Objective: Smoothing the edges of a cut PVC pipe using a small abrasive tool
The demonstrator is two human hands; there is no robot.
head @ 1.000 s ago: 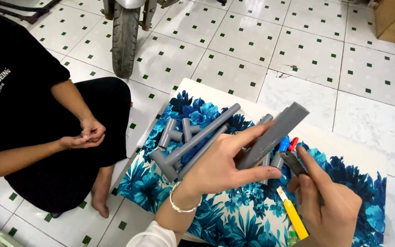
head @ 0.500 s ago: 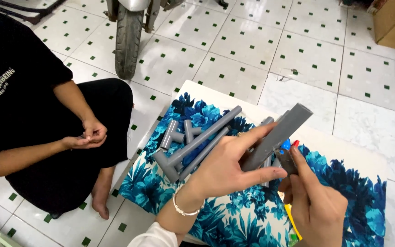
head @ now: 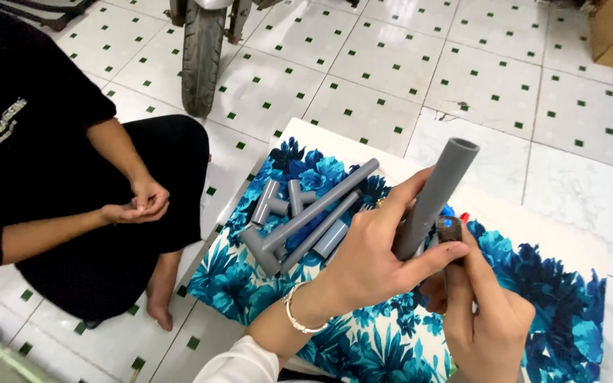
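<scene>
Blue floral mat (head: 540, 284) on white tiled floor (head: 391, 64); left hand (head: 377, 259) grips grey pipe (head: 434, 195).

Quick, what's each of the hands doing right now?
Left hand: closed around a grey pipe, held tilted upward.
Right hand: closed on a small dark tool set against the pipe.

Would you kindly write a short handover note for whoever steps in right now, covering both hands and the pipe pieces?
Left hand: grips a short grey pipe, tilted, open end up.
Right hand: holds a small dark tool against the pipe's lower end; what kind of tool is too small to tell.
On the blue floral board: a pile of grey pipes and fittings, several already joined.
Done: some pieces joined.
Left: the held pipe is joined to nothing.
Nearby: a seated person's hands, clasped, clear of the board.
</scene>
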